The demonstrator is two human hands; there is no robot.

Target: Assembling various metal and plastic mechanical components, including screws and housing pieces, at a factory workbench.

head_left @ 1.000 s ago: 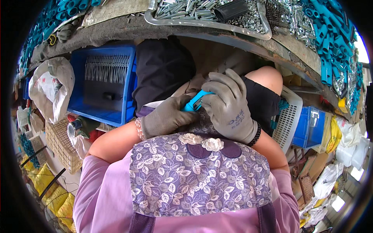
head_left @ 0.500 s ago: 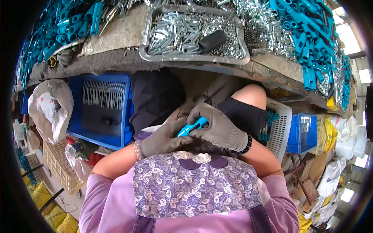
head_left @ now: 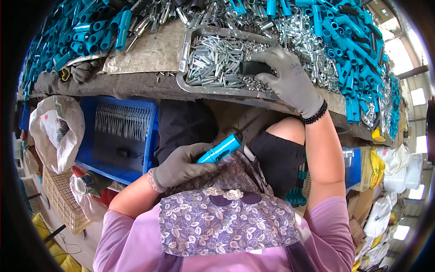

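Observation:
My left hand [head_left: 183,167], in a grey work glove, is closed around the lower end of a short teal tube [head_left: 224,147] with a slot in its side. The tube tilts up to the right above my lap. At the bench, my gloved right hand [head_left: 287,75] reaches into a clear plastic tray [head_left: 204,89]. Its thumb and fingers close about the right end of a black cylinder [head_left: 249,68], which lies over the small metal parts. Silver pins [head_left: 213,61] fill the tray's left part; smaller metal pieces sit beneath my right hand.
Teal tubes lie heaped at the bench's left [head_left: 90,38] and right [head_left: 358,59]. Loose metal parts [head_left: 290,31] spread behind the tray. Below the bench edge stand a blue bin [head_left: 154,131] with wire hooks and a white sack [head_left: 56,136]. A wicker basket [head_left: 63,195] is at left.
My right hand has let go of the teal tube and moved up and forward to the black cylinder in the tray. My left hand keeps the tube, now more exposed.

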